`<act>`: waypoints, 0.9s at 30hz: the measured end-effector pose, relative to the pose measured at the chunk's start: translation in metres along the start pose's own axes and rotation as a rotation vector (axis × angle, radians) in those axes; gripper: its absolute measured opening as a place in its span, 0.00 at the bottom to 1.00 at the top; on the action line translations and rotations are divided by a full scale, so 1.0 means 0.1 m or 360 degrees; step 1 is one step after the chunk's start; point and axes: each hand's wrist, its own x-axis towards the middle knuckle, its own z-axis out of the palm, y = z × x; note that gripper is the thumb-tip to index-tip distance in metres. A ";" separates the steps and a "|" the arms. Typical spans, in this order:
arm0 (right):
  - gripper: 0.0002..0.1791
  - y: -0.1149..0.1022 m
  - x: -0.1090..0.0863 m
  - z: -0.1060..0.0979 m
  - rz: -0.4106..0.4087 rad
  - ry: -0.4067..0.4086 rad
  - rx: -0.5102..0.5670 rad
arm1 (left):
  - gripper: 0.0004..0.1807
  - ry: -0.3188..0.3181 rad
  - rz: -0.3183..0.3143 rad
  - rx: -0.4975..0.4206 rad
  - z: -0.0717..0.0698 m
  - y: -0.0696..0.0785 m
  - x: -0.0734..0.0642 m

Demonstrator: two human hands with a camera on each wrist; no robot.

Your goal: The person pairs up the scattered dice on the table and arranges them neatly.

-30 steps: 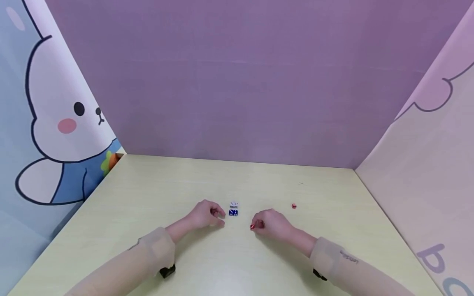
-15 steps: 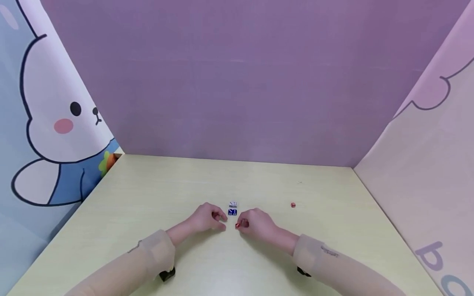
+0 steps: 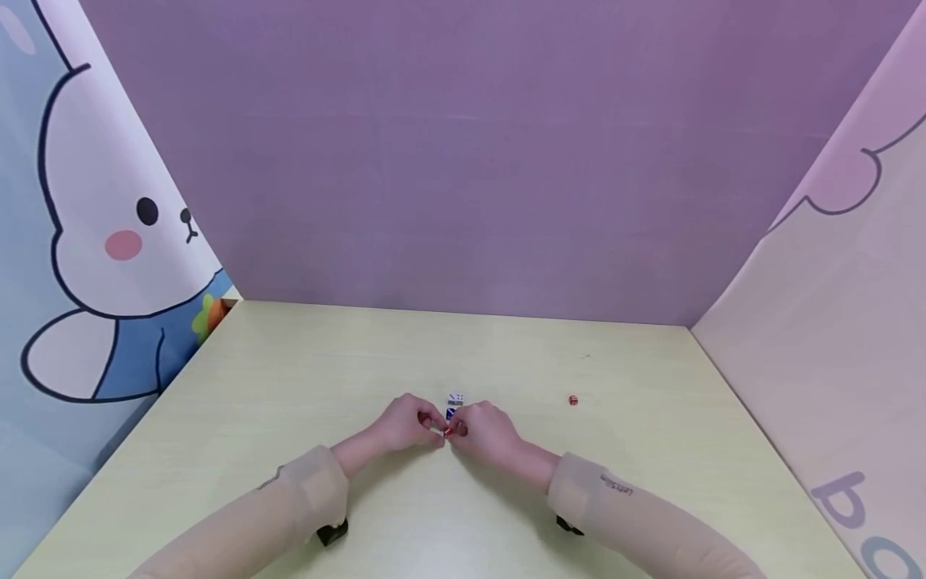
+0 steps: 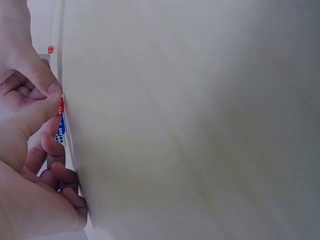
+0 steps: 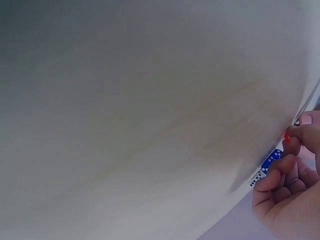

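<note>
In the head view my right hand (image 3: 488,430) pinches a small red die (image 3: 448,432) between thumb and fingertips, low over the table. My left hand (image 3: 408,422) meets it from the other side, thumb and index finger at the same die. The left wrist view shows red (image 4: 61,106) between the fingertips of both hands. Just behind are blue dice (image 3: 451,413), partly covered by the right hand's fingers. White dice (image 3: 456,399) sit in line behind the blue ones. The right wrist view shows the blue dice (image 5: 271,161) and white dice (image 5: 256,179) beside the curled right fingers.
Another red die (image 3: 573,400) lies apart on the pale table (image 3: 347,354), to the right. A purple panel (image 3: 463,161) rises at the table's back edge. Printed cloth walls stand on both sides, one with a cartoon rabbit (image 3: 108,209).
My right hand has moved left with the red die, up to the left hand's fingertips and in front of the blue dice. My left hand has shifted slightly right, its fingers closing at the die.
</note>
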 end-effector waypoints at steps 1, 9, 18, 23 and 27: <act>0.02 0.00 0.00 0.00 0.0002 0.0005 0.0000 | 0.08 0.0004 0.0001 0.0010 0.00 0.00 0.00; 0.02 0.00 0.01 0.01 0.0009 0.0017 0.0036 | 0.06 0.0043 0.0023 0.0055 0.02 -0.01 0.02; 0.05 0.05 -0.07 -0.12 0.0021 -0.0006 0.0058 | 0.06 0.0038 0.0035 0.0052 0.02 -0.03 0.02; 0.07 0.15 -0.19 -0.34 0.0020 0.0014 0.0055 | 0.06 0.0043 0.0044 0.0050 0.02 -0.01 0.01; 0.09 0.26 -0.29 -0.55 0.0013 0.0040 0.0017 | 0.06 0.0048 0.0030 0.0042 0.03 -0.02 0.02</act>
